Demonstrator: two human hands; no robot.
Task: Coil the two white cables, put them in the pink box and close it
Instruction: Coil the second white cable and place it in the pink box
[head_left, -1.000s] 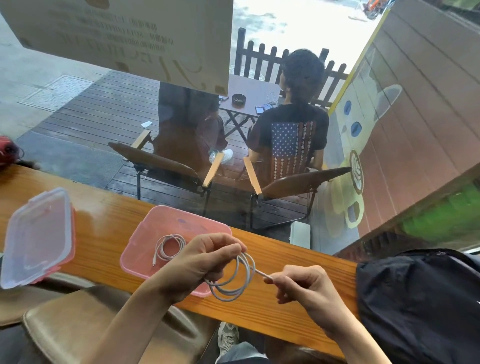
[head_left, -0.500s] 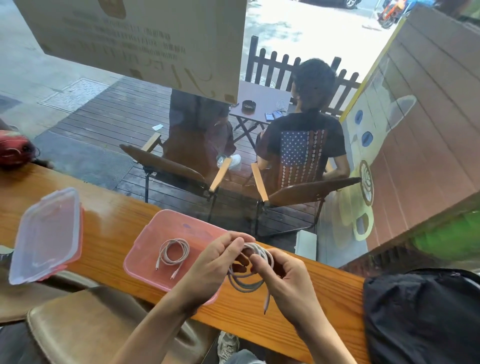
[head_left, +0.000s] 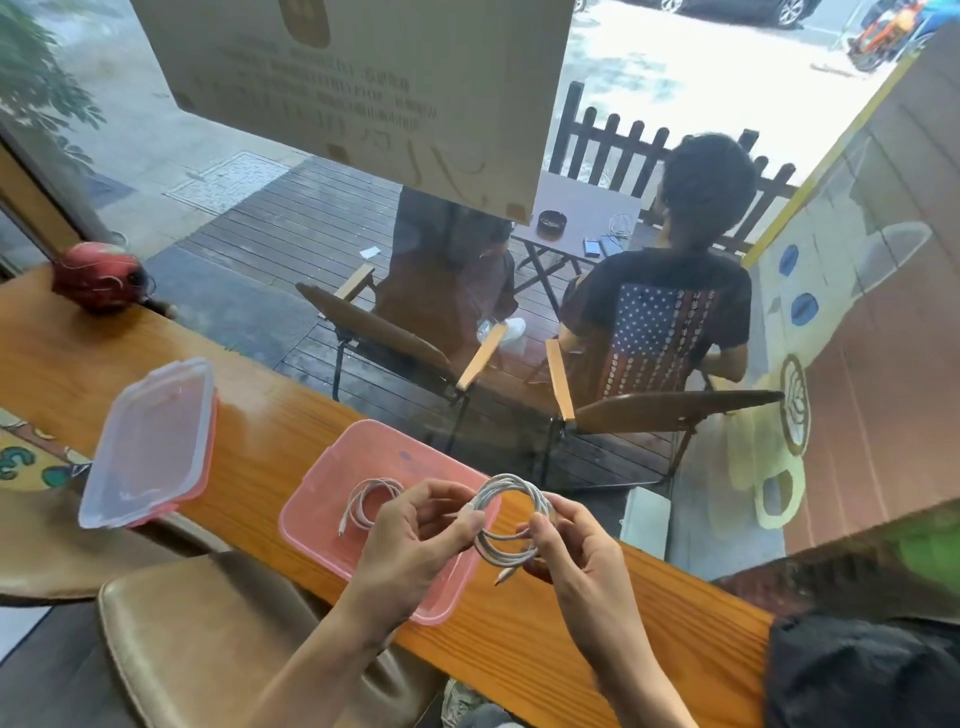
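Between the two hands, a coiled white cable (head_left: 506, 519) hangs in several loops above the wooden counter (head_left: 270, 441). The left hand (head_left: 415, 545) pinches the coil's left side between thumb and fingertips, near a plug end that shows at the top of that grip. The right hand (head_left: 576, 556) pinches the opposite side of the loops, fingers curled around the strands; a second plug end dangles just below its thumb. Under and behind the left hand sits the open pink box (head_left: 317, 499), with the hand covering its near right part. Inside the box, just left of the left hand's knuckles, lies the other white cable (head_left: 366, 501), already wound into a small ring and resting on the box floor. Well to the left of both hands, the clear lid with a pink rim (head_left: 150, 441) lies apart on the counter. Right of the right forearm, a dark bag (head_left: 862, 670) rests at the counter's end.
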